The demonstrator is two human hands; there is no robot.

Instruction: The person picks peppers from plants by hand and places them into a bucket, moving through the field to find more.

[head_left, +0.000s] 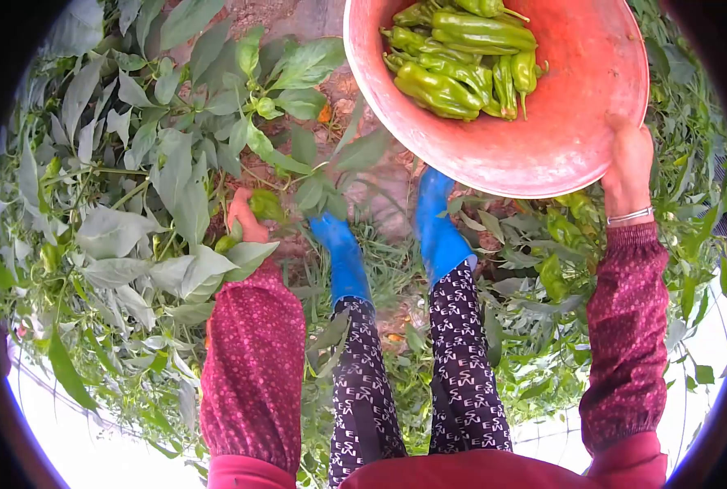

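Observation:
My right hand (629, 167) grips the near rim of a large red plastic basin (575, 122), held out in front of me. Several long green peppers (461, 61) lie piled in the basin. My left hand (244, 217) reaches into the pepper plant (176, 179) at the left, its fingers closed around a green pepper (265, 204) that hangs among the leaves. Both arms wear dark red patterned sleeves, and a metal bangle sits on the right wrist.
Dense pepper plants stand on both sides of me. My blue boots (437, 228) stand on a narrow strip of bare soil and grass between the rows. White covering shows at the bottom edge.

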